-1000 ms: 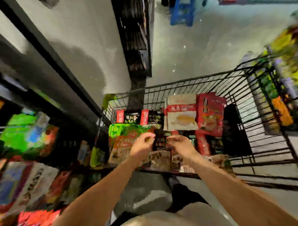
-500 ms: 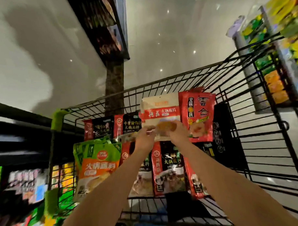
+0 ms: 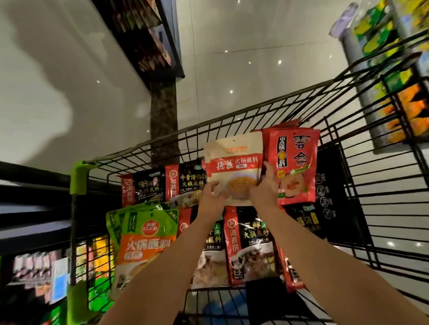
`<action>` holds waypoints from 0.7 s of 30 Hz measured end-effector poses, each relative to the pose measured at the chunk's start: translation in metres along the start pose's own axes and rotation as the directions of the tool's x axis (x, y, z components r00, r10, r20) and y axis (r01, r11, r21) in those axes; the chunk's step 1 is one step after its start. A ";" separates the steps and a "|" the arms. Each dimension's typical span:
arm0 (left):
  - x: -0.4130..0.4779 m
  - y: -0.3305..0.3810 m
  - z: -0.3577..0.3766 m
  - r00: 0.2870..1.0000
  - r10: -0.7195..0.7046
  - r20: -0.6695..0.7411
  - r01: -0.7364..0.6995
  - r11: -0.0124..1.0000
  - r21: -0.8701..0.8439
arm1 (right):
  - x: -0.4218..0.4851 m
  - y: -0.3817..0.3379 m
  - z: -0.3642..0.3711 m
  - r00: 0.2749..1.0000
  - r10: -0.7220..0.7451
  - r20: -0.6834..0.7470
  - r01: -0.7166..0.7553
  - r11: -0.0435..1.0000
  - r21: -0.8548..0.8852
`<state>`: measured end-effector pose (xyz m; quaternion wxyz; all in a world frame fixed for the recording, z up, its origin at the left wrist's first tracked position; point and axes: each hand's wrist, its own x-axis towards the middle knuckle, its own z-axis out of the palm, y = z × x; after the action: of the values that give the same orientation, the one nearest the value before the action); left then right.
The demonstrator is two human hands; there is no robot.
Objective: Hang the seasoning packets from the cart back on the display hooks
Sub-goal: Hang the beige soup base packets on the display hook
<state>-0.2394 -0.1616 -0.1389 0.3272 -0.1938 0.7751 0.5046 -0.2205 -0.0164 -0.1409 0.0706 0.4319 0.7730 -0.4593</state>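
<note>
Cart [image 3: 355, 181] 12 o'clock | my left grip [image 3: 211, 199] and right grip [image 3: 265, 189] pinched beige packet [image 3: 233, 161] | risk: red packet [image 3: 295, 164] toppling

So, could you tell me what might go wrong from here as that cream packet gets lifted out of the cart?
1. Both the left hand and the right hand grip only the bottom edge of the cream packet, so it could flop over or slip.
2. The right hand's fingers lie against the red packet beside it, which may get dragged up or toppled.
3. The packets stand loosely stacked in the cart; pulling one could make its neighbours slump.
</note>
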 end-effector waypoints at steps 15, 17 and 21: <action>-0.043 0.001 -0.043 1.000 -0.007 -0.009 0.005 0.982 -0.186 | -0.057 -0.009 -0.023 0.939 -0.029 0.343 -0.071 0.959 0.276; -0.043 0.003 -0.044 0.999 0.007 -0.044 -0.012 0.993 -0.118 | -0.061 -0.011 -0.016 0.925 -0.085 0.372 -0.006 0.972 0.236; -0.038 -0.005 -0.046 0.992 0.009 -0.127 -0.027 0.990 -0.137 | -0.049 -0.018 -0.014 0.925 -0.050 0.376 -0.029 0.979 0.201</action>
<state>-0.2238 -0.2069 -0.1028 0.2589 -0.2405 0.7591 0.5467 -0.1994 -0.0388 -0.0960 0.1719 0.3356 0.6960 -0.6110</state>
